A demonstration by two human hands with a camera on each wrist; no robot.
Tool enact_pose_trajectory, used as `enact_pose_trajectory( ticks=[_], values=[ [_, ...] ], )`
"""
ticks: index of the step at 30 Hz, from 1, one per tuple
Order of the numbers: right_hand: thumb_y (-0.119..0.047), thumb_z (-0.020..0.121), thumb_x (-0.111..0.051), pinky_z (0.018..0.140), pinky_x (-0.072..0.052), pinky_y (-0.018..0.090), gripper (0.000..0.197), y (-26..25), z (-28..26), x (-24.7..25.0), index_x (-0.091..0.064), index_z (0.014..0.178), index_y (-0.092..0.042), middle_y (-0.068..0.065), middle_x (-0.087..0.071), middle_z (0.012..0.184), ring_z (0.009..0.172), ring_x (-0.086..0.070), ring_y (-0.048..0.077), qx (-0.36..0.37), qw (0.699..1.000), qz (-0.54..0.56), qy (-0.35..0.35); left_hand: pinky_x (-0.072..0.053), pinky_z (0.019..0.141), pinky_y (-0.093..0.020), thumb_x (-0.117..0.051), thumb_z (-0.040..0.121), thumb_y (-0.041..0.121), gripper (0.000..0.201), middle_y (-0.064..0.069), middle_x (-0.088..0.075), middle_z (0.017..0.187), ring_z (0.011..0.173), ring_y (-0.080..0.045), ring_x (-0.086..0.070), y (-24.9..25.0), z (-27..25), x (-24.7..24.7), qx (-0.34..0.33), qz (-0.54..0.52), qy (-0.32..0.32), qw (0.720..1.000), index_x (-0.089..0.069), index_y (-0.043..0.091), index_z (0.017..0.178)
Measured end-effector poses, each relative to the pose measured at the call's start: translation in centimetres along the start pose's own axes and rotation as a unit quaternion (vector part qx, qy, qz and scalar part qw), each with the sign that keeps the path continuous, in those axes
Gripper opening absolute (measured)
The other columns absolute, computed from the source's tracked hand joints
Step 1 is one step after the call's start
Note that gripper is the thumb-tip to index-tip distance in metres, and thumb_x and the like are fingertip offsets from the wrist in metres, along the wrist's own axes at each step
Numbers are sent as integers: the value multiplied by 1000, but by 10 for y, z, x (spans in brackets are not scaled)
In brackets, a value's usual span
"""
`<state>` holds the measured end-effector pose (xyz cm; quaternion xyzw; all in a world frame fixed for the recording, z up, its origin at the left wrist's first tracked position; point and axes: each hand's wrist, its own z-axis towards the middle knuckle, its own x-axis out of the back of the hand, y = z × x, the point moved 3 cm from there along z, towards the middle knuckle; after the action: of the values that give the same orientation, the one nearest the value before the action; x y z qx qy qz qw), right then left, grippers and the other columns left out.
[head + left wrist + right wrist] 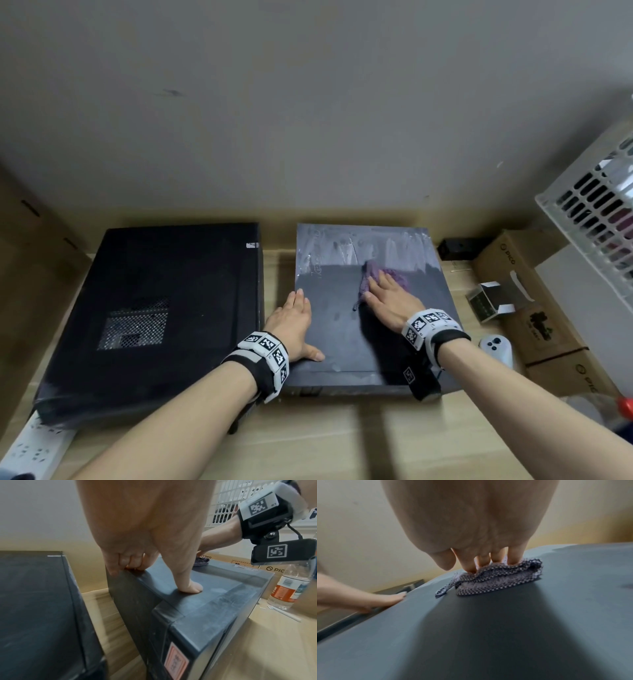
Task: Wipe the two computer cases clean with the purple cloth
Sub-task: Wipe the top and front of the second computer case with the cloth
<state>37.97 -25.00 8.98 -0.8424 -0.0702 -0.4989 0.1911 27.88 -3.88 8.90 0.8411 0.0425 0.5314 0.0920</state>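
Observation:
Two black computer cases lie flat side by side on the wooden table [342, 438]. The left case [164, 308] [34, 601] has a mesh vent and nothing touches it. My right hand [387, 298] [471, 527] presses flat, fingers straight, on the crumpled purple cloth [394, 274] [496, 578] [201, 561] on top of the right case [329, 329] [214, 595] [488, 628], toward its far half. A lighter, streaky band covers that case's far strip. My left hand [294, 318] [145, 534] rests on the right case's left edge, thumb pressed on the top.
A wall stands right behind the cases. Right of them are cardboard boxes [534, 308], a white controller [496, 346], a small black object [459, 248] and a white slotted basket [596, 212]. A clear bottle [289, 588] stands near the front right. A power strip [34, 448] lies front left.

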Motion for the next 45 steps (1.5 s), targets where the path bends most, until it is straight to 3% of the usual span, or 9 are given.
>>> enact_pose_trajectory(
  ticks=[5, 12, 18, 25, 32, 36, 39, 41, 45],
  values=[
    [-43, 106, -22, 120, 4, 30, 57, -70, 8, -13, -16, 157, -21, 1, 3, 165, 152, 6, 15, 147, 988, -30, -30, -17, 121, -40, -72, 69, 65, 126, -16, 9, 161, 150, -26, 5, -1, 0, -3, 4, -8, 8, 1000, -2, 2, 153],
    [-46, 106, -19, 122, -5, 32, 55, -87, 27, -4, -19, 156, -23, -3, 0, 165, 151, 4, 9, 223, 970, -60, -72, -17, 121, -39, -74, 68, 62, 122, -15, 5, 162, 150, -26, 4, 0, 4, -4, 7, -8, 12, 1000, -11, 4, 154],
    [-46, 105, -20, 120, 4, 27, 59, -101, 63, -1, -12, 158, -20, 1, 2, 166, 152, 3, 13, 236, 968, -81, -32, -17, 121, -39, -74, 67, 62, 120, -17, -6, 161, 150, -27, 1, 1, 3, -2, 17, 1, 18, 1000, -15, 1, 151],
    [-45, 106, -16, 122, 6, 31, 60, -116, 119, 17, -11, 158, -17, 8, 5, 165, 152, 6, 19, 221, 971, -78, -52, -17, 121, -40, -73, 71, 59, 123, -17, 12, 161, 150, -26, 9, 3, 0, -6, 20, -6, -14, 1000, -1, 2, 153],
    [-44, 106, -16, 112, 12, 23, 58, -114, 85, 16, -12, 158, -17, 6, 5, 165, 152, 6, 18, 212, 974, -62, -52, -18, 121, -40, -74, 70, 59, 122, -14, 9, 162, 150, -23, 8, 1, -2, -1, 19, -20, -1, 1000, -5, 4, 153],
    [-47, 106, -17, 120, 8, 29, 59, -109, 51, -1, -14, 157, -19, 4, 4, 165, 152, 6, 16, 220, 972, -50, -59, -34, 112, -37, -67, 80, 51, 77, -6, -29, 156, 145, -21, -26, -3, -17, 13, 32, -72, 37, 996, -40, 17, 144],
    [-46, 106, -19, 123, 4, 31, 58, -110, 27, -12, -16, 157, -19, 4, 2, 165, 152, 5, 17, 239, 967, -63, -58, -49, 90, -33, -54, 87, 44, 35, 0, -66, 121, 113, -24, -60, -21, -38, 39, 93, -95, 133, 982, -63, 36, 120],
    [-46, 106, -20, 120, 6, 28, 57, -111, 12, -16, -17, 157, -20, 3, 2, 165, 152, 4, 17, 252, 963, -72, -58, -50, 85, -32, -50, 87, 40, 32, 3, -70, 113, 106, -24, -63, -35, -45, 51, 123, -103, 163, 973, -65, 38, 115],
    [-48, 105, -19, 116, 8, 24, 59, -110, -12, -24, -16, 157, -21, 2, 3, 165, 152, 6, 15, 274, 956, -86, -66, -47, 97, -37, -48, 90, 25, 42, 3, -54, 138, 122, -25, -54, -60, -40, 51, 143, -122, 132, 973, -55, 26, 132]
  ],
)
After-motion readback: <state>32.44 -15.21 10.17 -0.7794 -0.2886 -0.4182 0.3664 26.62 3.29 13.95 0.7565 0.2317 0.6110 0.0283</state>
